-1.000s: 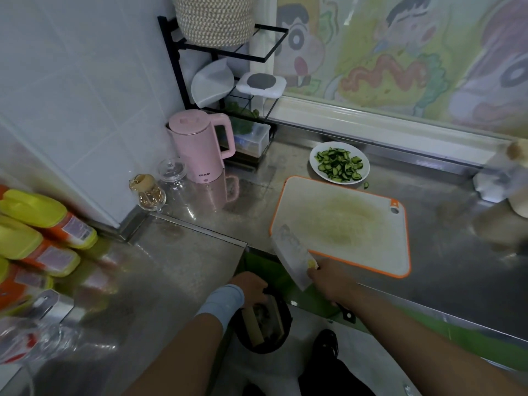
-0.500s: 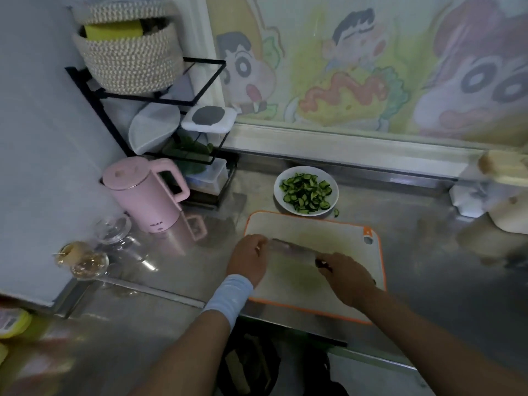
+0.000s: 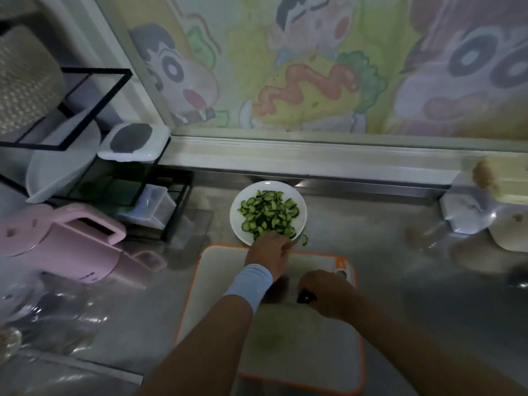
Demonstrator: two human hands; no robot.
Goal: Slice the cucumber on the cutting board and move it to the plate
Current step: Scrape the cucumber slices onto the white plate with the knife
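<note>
Cucumber slices [image 3: 267, 214] fill the plate [image 3: 271, 186] at the cutting board's [image 3: 300, 352] twelve o'clock; right grip [image 3: 325, 292] clasps the knife [image 3: 305, 297]; left grip [image 3: 268, 254], state unclear.

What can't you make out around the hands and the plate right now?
- Left hand, head view: fingertips tucked under the hand at the plate rim; a grasp cannot be told.
- Knife, head view: only its dark handle shows in the right hand; the blade is lost behind the left wrist and blur.
- Cutting board near edge, head view: covered by both forearms.
</note>
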